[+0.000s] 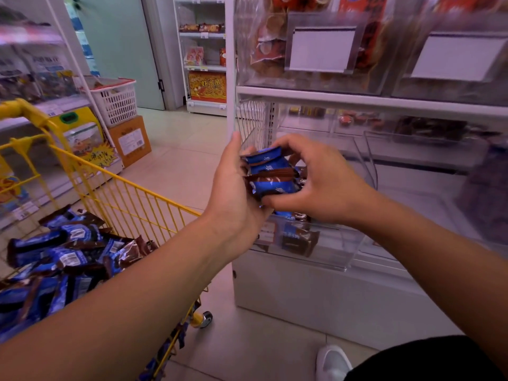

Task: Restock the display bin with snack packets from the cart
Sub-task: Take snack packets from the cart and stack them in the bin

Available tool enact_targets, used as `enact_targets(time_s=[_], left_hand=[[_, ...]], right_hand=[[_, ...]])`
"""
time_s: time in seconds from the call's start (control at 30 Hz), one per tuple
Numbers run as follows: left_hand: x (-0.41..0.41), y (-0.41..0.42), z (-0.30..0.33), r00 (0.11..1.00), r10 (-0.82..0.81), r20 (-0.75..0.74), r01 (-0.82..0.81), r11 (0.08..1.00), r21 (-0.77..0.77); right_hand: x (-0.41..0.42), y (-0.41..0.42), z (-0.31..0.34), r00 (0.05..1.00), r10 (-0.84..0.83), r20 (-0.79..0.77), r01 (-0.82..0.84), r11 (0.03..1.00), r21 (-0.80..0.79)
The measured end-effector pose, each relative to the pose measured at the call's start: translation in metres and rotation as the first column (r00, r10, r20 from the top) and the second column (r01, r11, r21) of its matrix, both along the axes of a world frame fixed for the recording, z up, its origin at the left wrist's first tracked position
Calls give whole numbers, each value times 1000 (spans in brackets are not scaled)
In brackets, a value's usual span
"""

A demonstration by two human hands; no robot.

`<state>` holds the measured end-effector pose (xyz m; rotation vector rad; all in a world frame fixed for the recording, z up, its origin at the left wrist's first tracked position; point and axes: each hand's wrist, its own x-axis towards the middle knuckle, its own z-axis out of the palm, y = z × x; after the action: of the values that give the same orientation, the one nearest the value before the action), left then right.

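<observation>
While the yellow cart (115, 193) stands at the left with many blue snack packets (63, 257) piled in it, a small stack of packets (270, 174) is held between both hands, left hand (233, 188) and right hand (321, 182), over the clear display bin (324, 243), where a few packets lie.

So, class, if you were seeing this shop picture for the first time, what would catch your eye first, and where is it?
At centre, the left hand and right hand grip a stack of blue and brown snack packets over the clear display bin. At lower left, the yellow cart holds a heap of the same packets.
</observation>
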<state>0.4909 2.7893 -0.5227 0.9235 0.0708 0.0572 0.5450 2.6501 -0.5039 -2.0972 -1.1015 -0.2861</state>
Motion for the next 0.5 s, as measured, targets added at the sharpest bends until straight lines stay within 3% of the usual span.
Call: enact_targets(time_s=[0.2,0.27,0.33,0.37,0.4,0.5], left_hand=[[7,2,-1,984,-180,8,178,979,99],[11,-2,1,978,-207,-5,204,959,199],[14,-6,2,991,-136,-1,122,890,439],[15,-5,1,996,-75,55,24,780,625],[17,-3,-1,989,-51,142,-82,611,787],[26,7,-15,960,-170,221,-202,119,972]], right_hand=[[6,-17,11,981,9,-191,-25,996,-81],[13,-28,21,976,-16,-216,-18,988,-154],[26,-43,36,979,-97,-178,53,970,-236],[34,-50,43,979,-168,-112,124,939,-320],[42,-54,48,972,-234,-23,201,878,-434],[56,-49,40,938,-343,55,265,603,-753]])
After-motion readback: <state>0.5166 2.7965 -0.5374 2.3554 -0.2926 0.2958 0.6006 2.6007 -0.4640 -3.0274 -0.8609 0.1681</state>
